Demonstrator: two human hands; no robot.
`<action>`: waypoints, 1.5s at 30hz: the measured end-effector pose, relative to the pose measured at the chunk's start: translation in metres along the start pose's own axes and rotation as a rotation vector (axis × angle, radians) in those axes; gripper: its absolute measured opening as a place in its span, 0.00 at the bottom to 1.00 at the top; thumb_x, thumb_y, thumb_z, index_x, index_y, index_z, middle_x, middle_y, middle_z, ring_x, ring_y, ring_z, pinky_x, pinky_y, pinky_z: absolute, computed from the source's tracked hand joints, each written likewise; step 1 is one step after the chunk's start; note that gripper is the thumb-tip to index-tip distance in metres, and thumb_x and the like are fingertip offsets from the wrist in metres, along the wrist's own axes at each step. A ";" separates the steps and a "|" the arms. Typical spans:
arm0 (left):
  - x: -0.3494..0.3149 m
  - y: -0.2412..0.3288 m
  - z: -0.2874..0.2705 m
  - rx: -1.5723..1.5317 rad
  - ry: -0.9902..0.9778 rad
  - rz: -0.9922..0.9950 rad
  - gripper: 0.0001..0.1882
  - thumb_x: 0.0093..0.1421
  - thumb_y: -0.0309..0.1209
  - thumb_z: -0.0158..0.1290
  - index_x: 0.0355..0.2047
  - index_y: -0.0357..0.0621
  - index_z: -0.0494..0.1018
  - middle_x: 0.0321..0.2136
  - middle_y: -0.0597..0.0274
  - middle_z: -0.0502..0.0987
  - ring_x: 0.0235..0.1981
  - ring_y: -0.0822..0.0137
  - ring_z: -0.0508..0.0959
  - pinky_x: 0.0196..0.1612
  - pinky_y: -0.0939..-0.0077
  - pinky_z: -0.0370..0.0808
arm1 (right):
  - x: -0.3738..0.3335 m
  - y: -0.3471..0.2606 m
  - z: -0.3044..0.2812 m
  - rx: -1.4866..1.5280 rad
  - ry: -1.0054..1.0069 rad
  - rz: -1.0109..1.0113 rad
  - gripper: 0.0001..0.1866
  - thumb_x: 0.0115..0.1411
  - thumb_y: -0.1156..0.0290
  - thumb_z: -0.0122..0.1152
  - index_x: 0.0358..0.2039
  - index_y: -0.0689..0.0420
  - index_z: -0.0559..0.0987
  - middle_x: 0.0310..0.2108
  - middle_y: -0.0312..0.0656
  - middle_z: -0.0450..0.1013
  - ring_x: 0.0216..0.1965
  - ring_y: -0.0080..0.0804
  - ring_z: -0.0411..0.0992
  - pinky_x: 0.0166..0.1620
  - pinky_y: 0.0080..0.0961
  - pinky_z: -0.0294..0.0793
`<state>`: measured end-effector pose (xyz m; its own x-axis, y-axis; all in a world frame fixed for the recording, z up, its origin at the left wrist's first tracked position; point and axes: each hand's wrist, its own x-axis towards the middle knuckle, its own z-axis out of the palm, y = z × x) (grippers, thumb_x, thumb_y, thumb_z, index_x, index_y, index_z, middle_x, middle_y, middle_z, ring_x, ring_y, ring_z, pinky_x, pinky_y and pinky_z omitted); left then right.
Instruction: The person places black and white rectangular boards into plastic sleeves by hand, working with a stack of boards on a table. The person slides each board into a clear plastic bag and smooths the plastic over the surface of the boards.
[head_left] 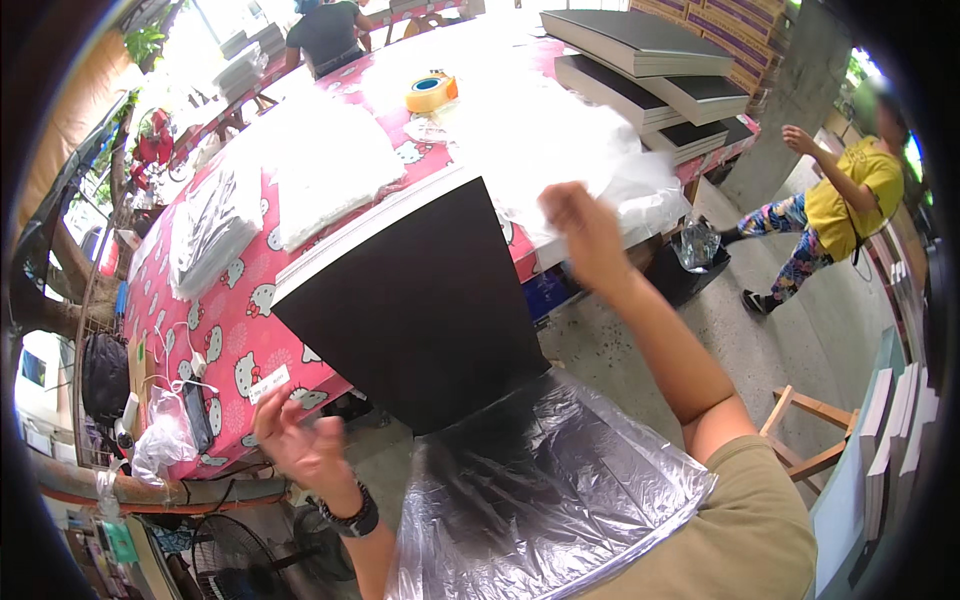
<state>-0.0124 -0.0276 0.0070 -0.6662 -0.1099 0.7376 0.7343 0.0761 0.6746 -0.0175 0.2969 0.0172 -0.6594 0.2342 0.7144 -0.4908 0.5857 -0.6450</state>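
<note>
A large, thick book with a plain black cover [410, 300] leans up against the table edge in front of me, its white page edges facing the table. Clear plastic bag [560, 480] covers its lower part and spreads over my lap. To the left of the book is my left hand [305, 445], fingers spread and slightly curled, gripping nothing that I can see. A small white label [268, 383] shows just beyond its fingertips; whether they touch cannot be told. My right hand [590, 235] is raised right of the book, near the plastic on the table, its fingers smeared by motion.
The pink patterned tablecloth [235, 325] carries stacked plastic bags [335, 165], a tape roll [430, 93] and piled black books [640, 45]. A person in yellow [850, 200] stands at right near a wooden stool [810, 430]. Another person [328, 40] sits far back. A fan [235, 555] stands lower left.
</note>
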 end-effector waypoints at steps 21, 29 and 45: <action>0.026 0.049 -0.036 -0.856 -0.135 -0.213 0.05 0.59 0.31 0.38 0.26 0.47 0.56 0.14 0.72 0.51 0.16 0.76 0.53 0.29 0.78 0.54 | 0.054 0.192 0.029 -1.008 -0.540 0.547 0.32 0.54 0.39 0.29 0.57 0.38 0.51 0.61 0.41 0.40 0.61 0.42 0.35 0.57 0.52 0.29; 0.026 0.040 -0.006 0.454 -0.112 -0.231 0.07 0.43 0.23 0.49 0.25 0.34 0.70 0.18 0.58 0.72 0.17 0.73 0.68 0.23 0.79 0.66 | 0.051 -0.012 0.047 0.228 0.187 -0.031 0.07 0.50 0.74 0.53 0.31 0.62 0.72 0.26 0.38 0.71 0.28 0.25 0.69 0.34 0.20 0.67; 0.041 0.016 0.049 -0.128 -0.503 -0.608 0.08 0.46 0.24 0.56 0.27 0.35 0.72 0.24 0.65 0.74 0.24 0.78 0.71 0.28 0.83 0.69 | -0.018 -0.090 0.057 0.549 -0.523 0.397 0.16 0.48 0.67 0.62 0.35 0.61 0.72 0.25 0.33 0.70 0.25 0.13 0.65 0.30 0.12 0.65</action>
<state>-0.0344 0.0179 0.0490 -0.9112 0.3666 0.1879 0.2127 0.0283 0.9767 0.0062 0.1953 0.0470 -0.9527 -0.1241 0.2774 -0.2848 0.0458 -0.9575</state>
